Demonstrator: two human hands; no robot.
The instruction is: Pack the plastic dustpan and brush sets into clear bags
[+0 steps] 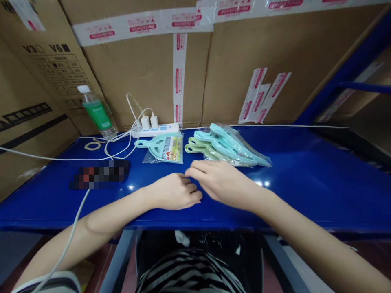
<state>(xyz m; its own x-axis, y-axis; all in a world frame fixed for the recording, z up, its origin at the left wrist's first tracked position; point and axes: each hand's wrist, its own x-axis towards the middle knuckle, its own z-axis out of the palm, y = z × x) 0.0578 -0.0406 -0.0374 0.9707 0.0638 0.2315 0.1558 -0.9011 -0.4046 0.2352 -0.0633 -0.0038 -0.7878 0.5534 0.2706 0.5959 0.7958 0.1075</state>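
Observation:
My left hand (175,192) is closed in a loose fist above the front half of the blue table, and nothing shows in it. Just to its right, my right hand (221,181) has its fingers bent and together, with fingertips close against the left hand's thumb side. Nothing shows in those fingers either, though both palms are hidden. Beyond the hands lies a light-blue dustpan and brush set (161,147) in clear wrap with a printed card. Beside it is a pile of wrapped dustpan sets, some light blue (227,140) and some green (203,148), handles pointing left.
A power strip (171,129) with two white plugs and looping cables stands behind. At left are a bottle (99,114), a beaded ring (92,145) and a blurred-out dark object (99,175). Cardboard boxes (137,81) wall the back; a blue frame post (336,65) rises right.

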